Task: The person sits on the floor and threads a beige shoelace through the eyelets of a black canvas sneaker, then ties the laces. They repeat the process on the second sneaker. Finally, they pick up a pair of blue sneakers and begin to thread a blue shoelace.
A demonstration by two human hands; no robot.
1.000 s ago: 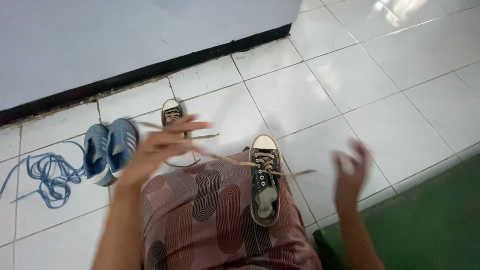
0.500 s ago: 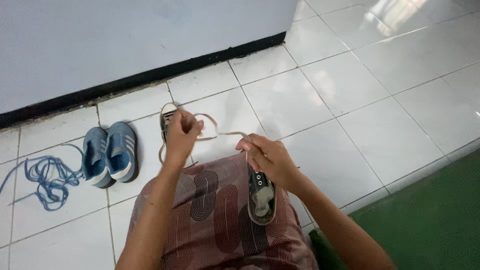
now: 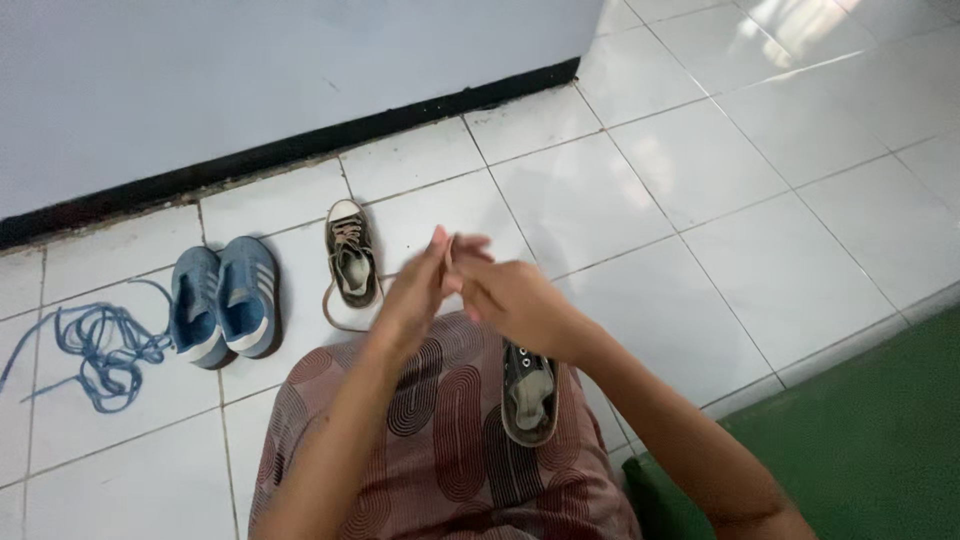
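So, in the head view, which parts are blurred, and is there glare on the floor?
Head view: both hands, left and right, are softened by motion blur where they meet, so their grip on the lace cannot be read; the dark shoe on the lap and the blue shoes look sharper. Window glare brightens the white floor tiles at top right.

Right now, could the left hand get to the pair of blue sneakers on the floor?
Probably yes: the left hand is busy with the lace at the lap, but only bare tile lies between it and the blue sneakers.
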